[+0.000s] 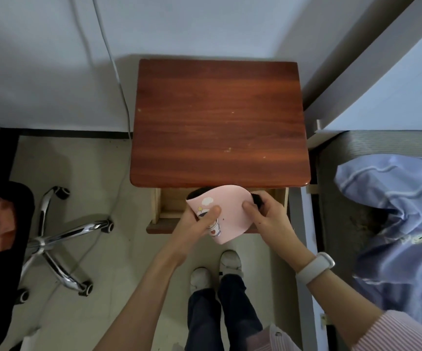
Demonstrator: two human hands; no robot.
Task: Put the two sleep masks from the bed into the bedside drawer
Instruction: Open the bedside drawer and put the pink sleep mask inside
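A pink sleep mask (230, 211) with a cartoon print and a black inner side is bent between both my hands, just above the open drawer (172, 202) of the reddish wooden bedside table (217, 122). My left hand (199, 224) pinches its left end. My right hand (265, 214) grips its right end and a black strap. Only the left part of the drawer's pale wooden inside shows; the mask and hands hide the remainder. I see no second mask.
A bed with a crumpled blue striped quilt (395, 224) lies to the right. An office chair with a chrome wheeled base (60, 239) stands at the left. A white cable (113, 64) runs down the wall. My feet in white shoes (215, 272) are below.
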